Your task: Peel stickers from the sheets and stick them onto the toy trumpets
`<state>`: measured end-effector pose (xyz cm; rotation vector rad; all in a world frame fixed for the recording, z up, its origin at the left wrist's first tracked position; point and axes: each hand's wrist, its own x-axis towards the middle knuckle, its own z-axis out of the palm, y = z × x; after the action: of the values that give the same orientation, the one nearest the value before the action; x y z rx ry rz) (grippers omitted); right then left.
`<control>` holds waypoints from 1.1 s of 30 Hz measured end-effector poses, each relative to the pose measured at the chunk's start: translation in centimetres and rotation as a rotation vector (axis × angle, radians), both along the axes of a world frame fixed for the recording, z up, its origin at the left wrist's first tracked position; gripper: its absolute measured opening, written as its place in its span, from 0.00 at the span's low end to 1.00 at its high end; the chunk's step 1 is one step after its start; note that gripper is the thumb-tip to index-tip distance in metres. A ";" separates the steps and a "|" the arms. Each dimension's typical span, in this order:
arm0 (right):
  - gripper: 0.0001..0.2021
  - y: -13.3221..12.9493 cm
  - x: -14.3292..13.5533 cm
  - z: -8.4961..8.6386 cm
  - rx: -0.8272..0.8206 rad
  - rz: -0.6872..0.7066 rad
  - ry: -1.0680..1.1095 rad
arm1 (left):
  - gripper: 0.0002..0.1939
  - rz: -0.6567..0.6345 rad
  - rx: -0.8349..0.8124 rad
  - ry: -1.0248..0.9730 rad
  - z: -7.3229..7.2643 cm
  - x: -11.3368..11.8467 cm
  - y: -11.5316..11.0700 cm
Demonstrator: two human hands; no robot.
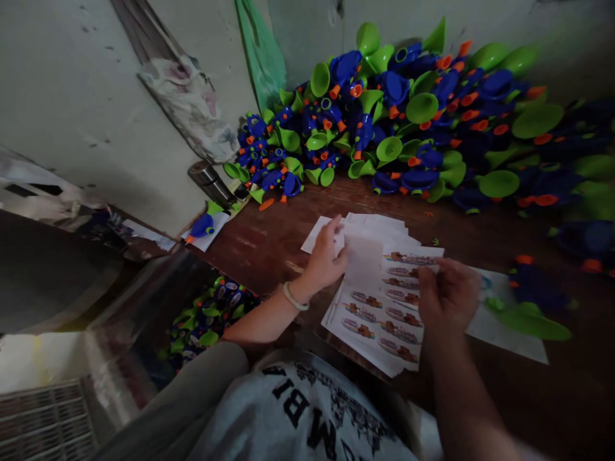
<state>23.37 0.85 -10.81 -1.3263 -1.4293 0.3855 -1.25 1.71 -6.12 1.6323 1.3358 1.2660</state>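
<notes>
A stack of white sticker sheets lies on the brown table in front of me, the top one printed with several oval stickers. My left hand, with a pale bracelet on its wrist, is at the stack's left edge, fingers slightly apart and apparently holding nothing. At the upper right corner of the top sheet, my right hand has its thumb and fingers pinched together near a sticker. It is blurred, and what lies between the fingertips is too small to make out.
Blue, green and orange plastic horns are piled along the wall. One horn rests on paper at the right, another at the left near a metal flask. More horns fill a container below left.
</notes>
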 end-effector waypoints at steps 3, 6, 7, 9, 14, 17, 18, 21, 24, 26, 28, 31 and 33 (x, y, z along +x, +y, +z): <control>0.22 -1.1 -1.0 0.2 0.011 0.010 -0.020 | 0.29 -0.025 0.253 0.253 3.5 0.5 -0.3; 0.19 -2.0 -1.9 0.8 0.043 0.087 -0.056 | 0.23 -0.273 0.216 0.327 6.2 1.8 -0.4; 0.18 -2.2 -2.1 1.0 0.062 0.099 -0.060 | 0.22 -0.334 0.186 0.330 6.7 2.2 -0.4; 0.18 -2.3 -2.2 1.4 0.085 0.101 -0.059 | 0.21 -0.405 0.153 0.326 7.2 3.0 -0.2; 0.16 -2.2 -2.1 2.0 0.147 0.130 -0.001 | 0.23 -0.455 0.137 0.340 7.5 3.6 0.4; 0.13 -2.3 -2.1 2.4 0.155 0.129 0.032 | 0.22 -0.440 0.137 0.363 7.8 3.8 0.4; 0.12 -2.4 -2.2 2.5 0.143 0.129 0.041 | 0.22 -0.446 0.139 0.368 7.9 3.9 0.3; 0.10 -2.6 -2.1 2.8 0.100 0.138 0.078 | 0.22 -0.464 0.138 0.393 8.3 4.3 0.2; 0.07 -2.4 -1.9 3.0 0.109 0.166 0.090 | 0.21 -0.459 0.109 0.416 8.5 4.6 0.1; 0.04 -2.2 -1.7 3.3 0.195 0.179 0.060 | 0.21 -0.464 0.087 0.412 8.6 4.7 0.2; 0.05 -2.0 -1.6 3.6 0.322 0.152 -0.006 | 0.21 -0.467 0.068 0.396 8.8 4.7 0.2; 0.12 -2.0 -1.5 3.9 0.469 0.061 -0.132 | 0.21 -0.466 0.028 0.355 9.3 4.9 0.2; 0.14 -2.1 -1.3 3.8 0.543 0.001 -0.185 | 0.22 -0.466 -0.012 0.336 9.7 5.0 0.0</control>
<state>22.03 -1.27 -7.04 -0.9324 -1.5458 -0.1297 3.79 1.71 3.59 2.0603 1.0500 0.7290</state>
